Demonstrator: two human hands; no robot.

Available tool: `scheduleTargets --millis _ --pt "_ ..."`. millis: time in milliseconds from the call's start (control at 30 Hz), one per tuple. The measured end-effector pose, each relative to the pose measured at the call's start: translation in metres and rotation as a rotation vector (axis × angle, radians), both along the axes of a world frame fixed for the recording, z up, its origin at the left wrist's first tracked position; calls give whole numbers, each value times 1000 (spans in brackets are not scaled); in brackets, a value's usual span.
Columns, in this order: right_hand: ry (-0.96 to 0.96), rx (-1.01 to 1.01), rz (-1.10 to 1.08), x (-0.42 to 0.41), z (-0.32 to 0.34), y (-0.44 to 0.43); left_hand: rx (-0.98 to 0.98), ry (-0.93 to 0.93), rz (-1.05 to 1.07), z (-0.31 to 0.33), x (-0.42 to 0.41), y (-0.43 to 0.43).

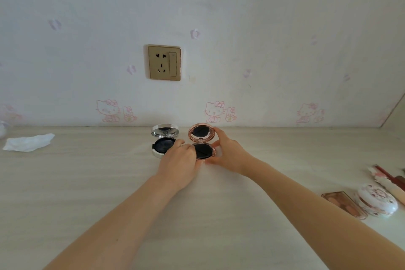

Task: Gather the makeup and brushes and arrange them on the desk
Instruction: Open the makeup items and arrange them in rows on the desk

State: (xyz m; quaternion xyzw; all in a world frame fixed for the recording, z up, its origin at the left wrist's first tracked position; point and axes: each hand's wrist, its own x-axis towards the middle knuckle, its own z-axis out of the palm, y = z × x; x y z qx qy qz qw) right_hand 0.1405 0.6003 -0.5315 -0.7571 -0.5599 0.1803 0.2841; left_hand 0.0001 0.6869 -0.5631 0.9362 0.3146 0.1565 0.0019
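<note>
The open round rose-gold compact [201, 132] stood far centre on the pale counter [87, 182], just right of an open round silver compact [164, 130]. The left hand [180, 156] curled on its base; the right hand [228, 151] pinched its lid. It was likely being positioned; next, releasing without tipping it.

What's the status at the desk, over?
Left hand and right hand grip the pink compact, open, on the desk. Silver compact open beside it. Nothing in the way.
</note>
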Motion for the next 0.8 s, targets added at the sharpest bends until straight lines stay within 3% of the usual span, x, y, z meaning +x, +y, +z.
scheduleTargets --millis 300,533,800 --pt "-26 -40 -30 -4 0 -5 1 -13 10 3 0 -2" --pt "-243 -97 -53 7 2 -50 43 -81 -28 7 -5 -29" --pt "-370 -111 -140 32 11 -146 -182 -176 -146 12 22 -110"
